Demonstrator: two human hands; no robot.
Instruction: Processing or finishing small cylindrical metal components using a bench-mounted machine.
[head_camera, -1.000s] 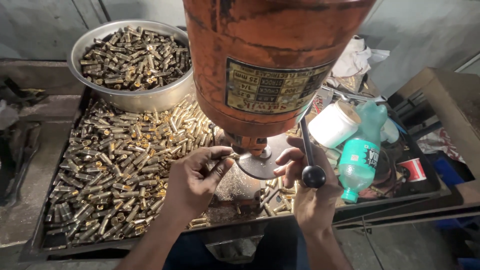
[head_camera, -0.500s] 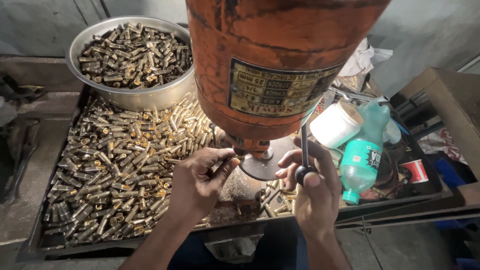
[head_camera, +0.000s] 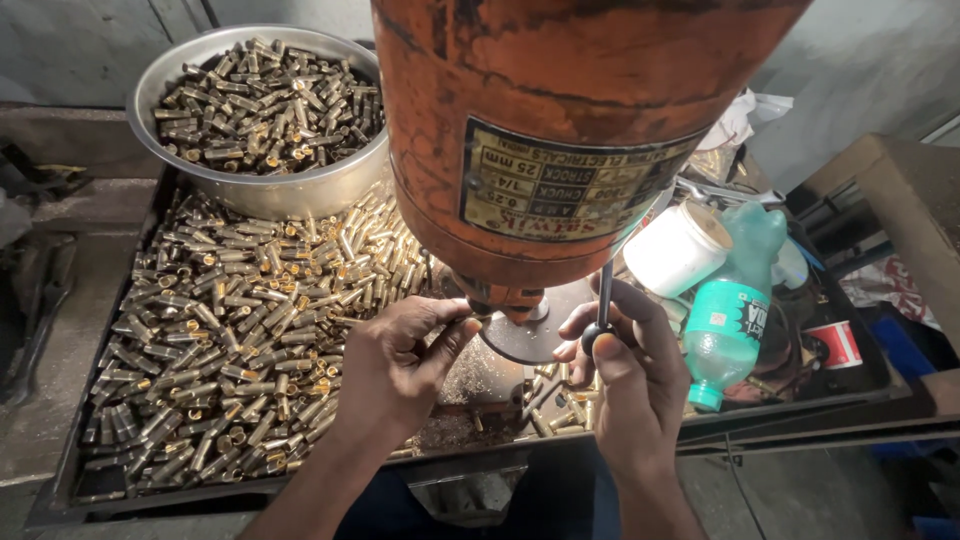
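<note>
**A:** ok so what are the hands doing here?

**B:** Left hand has its fingers bunched together, pinching something small right under the spindle of the orange drill press. Looks like one of the brass pieces, but it's too hidden by the fingertips to say for sure. Right hand is curled around the black-knobbed feed lever, thumb pressed by the knob, fingers wrapped shut on it.

**A:** and where's the work sitting?

**B:** Between the two hands, on the round grey work table just below the spindle, at about 12 o'clock from the wrists.

**A:** what's around them?

**B:** From the left hand, out at 9 to 10 o'clock, there's a big loose heap of brass cylinders filling a dark metal tray. At 11 o'clock sits a steel bowl full of more of them. From the right hand, at 2 o'clock, a white plastic jar lying tilted, and at 3 o'clock a green bottle just beside it. A red-and-white can is further right.
</note>
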